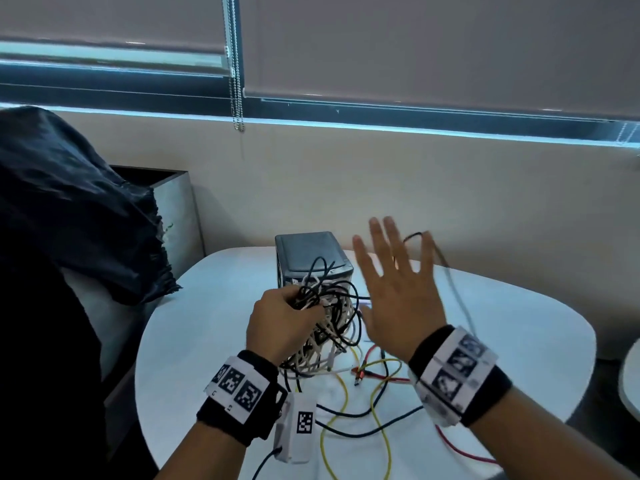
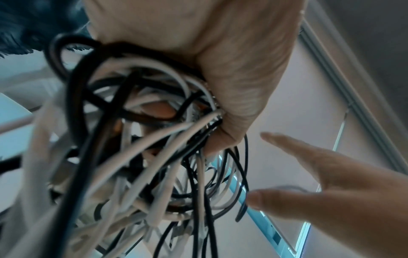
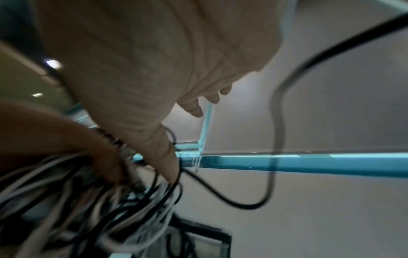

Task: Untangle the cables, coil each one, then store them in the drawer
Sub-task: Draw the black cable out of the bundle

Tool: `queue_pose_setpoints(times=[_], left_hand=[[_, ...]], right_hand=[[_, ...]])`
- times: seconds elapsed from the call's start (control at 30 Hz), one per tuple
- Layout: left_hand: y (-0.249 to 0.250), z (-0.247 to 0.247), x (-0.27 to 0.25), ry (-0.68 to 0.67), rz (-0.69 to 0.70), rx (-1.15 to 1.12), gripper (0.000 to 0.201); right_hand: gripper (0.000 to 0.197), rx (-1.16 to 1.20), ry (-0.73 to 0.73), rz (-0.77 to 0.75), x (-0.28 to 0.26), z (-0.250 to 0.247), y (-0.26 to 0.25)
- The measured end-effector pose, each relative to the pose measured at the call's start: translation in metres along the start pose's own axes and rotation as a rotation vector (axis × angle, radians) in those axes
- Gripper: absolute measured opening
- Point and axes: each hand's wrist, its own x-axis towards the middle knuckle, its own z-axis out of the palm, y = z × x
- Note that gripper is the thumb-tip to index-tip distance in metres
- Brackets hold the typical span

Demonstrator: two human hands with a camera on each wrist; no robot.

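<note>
Judging by the knot, untangling is barely begun. The tangle (image 1: 322, 317) of black and white cables is clenched in the left hand (image 1: 277, 323) above the bench (image 1: 519, 323), before a dark box (image 1: 311, 254). The right hand (image 1: 398, 299) is spread, a black cable (image 1: 414, 234) looped over its fingers. Nothing is coiled; no drawer can be made out.

wall (image 1: 346, 188): beige | roller blinds (image 1: 415, 43): lowered | window strip (image 1: 381, 128): daylight | table (image 1: 502, 323): white, rounded
</note>
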Motion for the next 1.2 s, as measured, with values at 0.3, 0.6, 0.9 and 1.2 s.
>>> queue_pose_setpoints(times=[0.3,0.6,0.9,1.2], left_hand=[[0.002,-0.011,0.001,0.03,-0.013,-0.091,0.019],[-0.016,-0.019,0.002,0.045,-0.104,-0.146,0.006],[-0.026,-0.015,0.004,0.039,-0.119,-0.164,0.007],[-0.018,-0.014,0.002,0.031,-0.101,-0.21,0.009]], right_hand=[[0.036,0.465,-0.214,0.056,0.006,0.003,-0.02],[0.038,0.589,0.45,0.201,0.028,-0.034,0.036],[0.055,0.194,0.038,0.098,0.014,-0.012,0.028],[0.027,0.525,-0.43,0.105,0.006,0.022,-0.023]])
